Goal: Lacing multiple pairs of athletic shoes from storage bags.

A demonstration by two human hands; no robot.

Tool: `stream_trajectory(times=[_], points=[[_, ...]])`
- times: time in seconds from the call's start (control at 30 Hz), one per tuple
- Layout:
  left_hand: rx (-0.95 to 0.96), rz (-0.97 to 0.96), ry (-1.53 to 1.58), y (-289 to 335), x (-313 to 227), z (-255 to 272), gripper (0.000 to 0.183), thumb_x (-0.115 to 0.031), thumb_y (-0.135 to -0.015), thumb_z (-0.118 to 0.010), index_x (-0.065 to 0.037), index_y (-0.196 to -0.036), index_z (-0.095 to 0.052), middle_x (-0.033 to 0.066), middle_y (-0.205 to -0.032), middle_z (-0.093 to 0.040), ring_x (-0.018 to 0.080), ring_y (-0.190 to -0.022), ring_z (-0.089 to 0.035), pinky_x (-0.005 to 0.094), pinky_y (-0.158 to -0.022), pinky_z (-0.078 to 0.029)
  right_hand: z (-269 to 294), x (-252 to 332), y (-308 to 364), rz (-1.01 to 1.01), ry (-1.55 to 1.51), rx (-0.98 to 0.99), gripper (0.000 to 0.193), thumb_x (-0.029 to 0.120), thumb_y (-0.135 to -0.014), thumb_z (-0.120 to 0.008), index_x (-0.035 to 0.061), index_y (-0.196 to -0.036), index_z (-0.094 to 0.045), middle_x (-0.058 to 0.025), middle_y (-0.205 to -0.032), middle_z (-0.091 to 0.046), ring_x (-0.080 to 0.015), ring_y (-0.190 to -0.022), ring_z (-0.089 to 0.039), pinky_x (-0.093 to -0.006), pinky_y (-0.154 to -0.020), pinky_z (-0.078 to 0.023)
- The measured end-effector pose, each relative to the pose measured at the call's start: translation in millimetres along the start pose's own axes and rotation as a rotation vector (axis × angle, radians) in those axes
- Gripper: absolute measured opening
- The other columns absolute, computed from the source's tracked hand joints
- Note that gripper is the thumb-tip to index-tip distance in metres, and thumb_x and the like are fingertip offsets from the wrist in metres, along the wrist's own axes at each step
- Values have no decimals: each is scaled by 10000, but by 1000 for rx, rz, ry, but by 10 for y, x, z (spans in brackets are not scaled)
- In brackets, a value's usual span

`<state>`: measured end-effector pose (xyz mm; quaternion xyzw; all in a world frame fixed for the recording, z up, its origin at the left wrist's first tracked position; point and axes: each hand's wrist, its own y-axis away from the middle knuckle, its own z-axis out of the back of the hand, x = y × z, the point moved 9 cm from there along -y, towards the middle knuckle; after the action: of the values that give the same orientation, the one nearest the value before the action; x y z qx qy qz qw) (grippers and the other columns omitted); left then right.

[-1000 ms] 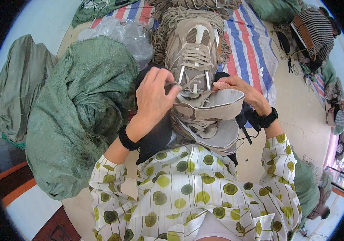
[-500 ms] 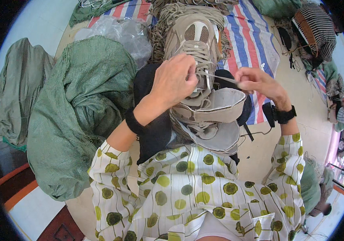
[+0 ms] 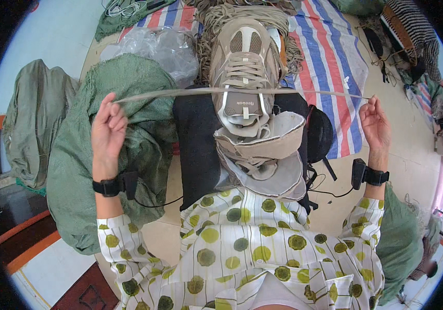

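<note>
A thin beige shoelace [image 3: 190, 91] stretches nearly straight from hand to hand, passing across the throat of a beige and brown sneaker upper [image 3: 245, 67]. My left hand [image 3: 109, 129] pinches one end, out over the green sack. The other end is pinched by my right hand [image 3: 375, 124], above the striped sheet. Laces cross the upper's throat, and its toe points away from me. Whether the stretched lace runs through the eyelets cannot be made out. Closer to me, more beige uppers [image 3: 263, 178] with pale linings lie stacked against my patterned shirt.
A large green woven sack [image 3: 110, 155] bulges at the left, with clear plastic bags [image 3: 154, 51] behind it. Bundles of beige laces [image 3: 216, 20] lie beyond the upper. A red, white and blue striped sheet [image 3: 330, 77] covers the floor at right. Wristband cables hang at both sides.
Both hands have moved apart from the upper's throat, left hand leftward and right hand rightward. The lace between them is now drawn out wide across the upper.
</note>
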<state>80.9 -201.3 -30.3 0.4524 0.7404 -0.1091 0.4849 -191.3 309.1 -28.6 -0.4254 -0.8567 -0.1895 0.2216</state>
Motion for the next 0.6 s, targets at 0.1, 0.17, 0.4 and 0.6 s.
stream_trajectory(times=[0.1, 0.17, 0.4, 0.6], points=[[95, -7, 103, -40, -92, 265, 219, -76, -893, -461, 14, -1092, -479, 12, -707, -469, 68, -554, -396, 184, -476, -339, -23, -11, 86, 199, 114, -343, 303, 112, -889, -483, -33, -1155, -473, -110, -1039, -589, -161, -907, -546, -304, -847, -449], [-137, -67, 155, -116, -132, 452, 232, -53, -878, -494, 25, -1097, -491, 52, -827, -575, 93, -644, -517, 200, -563, -443, -54, -42, 64, 249, 342, -330, 354, 130, -880, -496, -35, -1191, -461, -148, -1116, -563, -178, -958, -557, -307, -839, -455], [16, -195, -223, -217, -18, -248, 275, -95, -869, -544, 21, -1118, -533, 85, -967, -616, 97, -788, -592, 232, -669, -505, -403, -686, -316, 65, 1218, -89, 245, 124, -834, -561, -2, -1042, -594, -76, -1004, -591, -121, -822, -566, -251, -750, -458], [257, -125, -672, 37, 756, -1107, 131, -86, -845, -547, -4, -941, -585, 41, -862, -614, 95, -666, -578, 202, -569, -458, -1008, -1257, -433, 45, 1361, 210, 123, 41, -818, -572, 7, -919, -635, 10, -738, -575, -58, -656, -520, -189, -615, -420]])
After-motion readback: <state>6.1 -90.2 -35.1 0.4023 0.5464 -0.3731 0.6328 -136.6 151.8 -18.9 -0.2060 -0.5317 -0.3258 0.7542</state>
